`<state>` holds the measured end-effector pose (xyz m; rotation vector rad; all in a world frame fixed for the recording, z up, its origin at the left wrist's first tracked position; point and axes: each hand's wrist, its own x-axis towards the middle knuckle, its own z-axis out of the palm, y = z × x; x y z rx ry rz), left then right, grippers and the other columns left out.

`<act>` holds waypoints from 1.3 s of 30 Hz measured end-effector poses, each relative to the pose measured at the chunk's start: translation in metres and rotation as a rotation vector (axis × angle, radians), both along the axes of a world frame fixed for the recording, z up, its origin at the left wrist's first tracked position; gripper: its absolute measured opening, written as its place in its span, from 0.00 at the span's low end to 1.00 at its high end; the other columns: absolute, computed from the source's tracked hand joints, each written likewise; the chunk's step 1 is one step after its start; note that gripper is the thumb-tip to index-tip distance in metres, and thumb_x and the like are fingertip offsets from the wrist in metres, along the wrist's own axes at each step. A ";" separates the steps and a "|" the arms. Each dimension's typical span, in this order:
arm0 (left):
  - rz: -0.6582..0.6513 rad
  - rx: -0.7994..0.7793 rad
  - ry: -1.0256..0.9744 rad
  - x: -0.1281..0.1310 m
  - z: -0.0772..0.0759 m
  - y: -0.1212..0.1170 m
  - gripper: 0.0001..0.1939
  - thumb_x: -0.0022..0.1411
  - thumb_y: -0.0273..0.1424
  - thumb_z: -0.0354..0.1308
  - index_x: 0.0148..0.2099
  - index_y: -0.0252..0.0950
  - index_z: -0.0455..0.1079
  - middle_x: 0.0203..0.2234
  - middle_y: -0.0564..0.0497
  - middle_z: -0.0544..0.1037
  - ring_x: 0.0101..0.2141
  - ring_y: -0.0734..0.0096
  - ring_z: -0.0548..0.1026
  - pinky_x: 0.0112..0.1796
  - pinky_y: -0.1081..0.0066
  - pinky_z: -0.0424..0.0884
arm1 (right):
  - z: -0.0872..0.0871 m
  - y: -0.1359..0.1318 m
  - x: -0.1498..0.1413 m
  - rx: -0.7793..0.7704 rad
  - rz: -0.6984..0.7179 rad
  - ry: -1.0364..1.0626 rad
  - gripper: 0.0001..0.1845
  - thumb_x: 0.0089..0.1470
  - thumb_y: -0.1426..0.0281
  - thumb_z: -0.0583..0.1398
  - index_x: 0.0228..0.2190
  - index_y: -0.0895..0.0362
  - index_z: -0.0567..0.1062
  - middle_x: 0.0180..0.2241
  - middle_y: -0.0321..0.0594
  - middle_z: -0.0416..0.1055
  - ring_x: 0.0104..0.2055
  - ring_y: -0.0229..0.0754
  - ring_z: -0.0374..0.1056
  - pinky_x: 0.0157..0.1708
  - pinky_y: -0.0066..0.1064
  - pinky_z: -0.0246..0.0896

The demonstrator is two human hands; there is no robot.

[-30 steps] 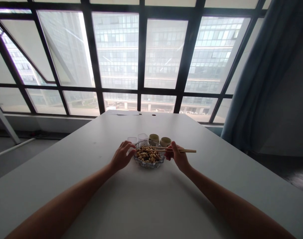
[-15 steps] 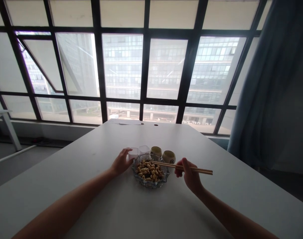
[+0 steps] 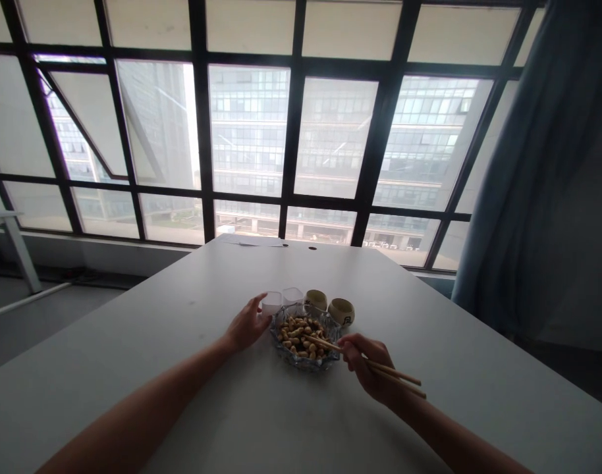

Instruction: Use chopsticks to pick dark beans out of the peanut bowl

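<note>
Behind the glass bowl point(image 3: 305, 363) stand yellowish cups point(image 3: 341, 313), right hand point(image 3: 368, 366) clamping chopsticks point(image 3: 325, 343), left hand's point(image 3: 246, 326) grip unclear.

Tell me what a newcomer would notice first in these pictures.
Probably the bowl of peanuts low in the middle, with chopsticks from the right hand pointing into it. Behind it stand two clear cups, the left hand at one, and two yellowish cups. Tall windows fill the background.

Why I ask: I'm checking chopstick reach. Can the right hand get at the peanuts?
Probably yes: the right hand holds chopsticks with their tips at the peanuts, and the glass bowl is open above.
</note>
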<state>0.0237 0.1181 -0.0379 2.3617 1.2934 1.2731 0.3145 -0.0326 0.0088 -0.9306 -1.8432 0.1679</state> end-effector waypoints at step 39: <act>0.142 0.063 0.130 0.002 0.025 -0.027 0.13 0.61 0.35 0.52 0.47 0.39 0.66 0.25 0.55 0.69 0.27 0.70 0.71 0.30 0.72 0.67 | 0.005 0.002 0.004 -0.122 -0.133 0.248 0.27 0.61 0.48 0.57 0.20 0.54 0.68 0.16 0.38 0.70 0.18 0.40 0.67 0.19 0.29 0.62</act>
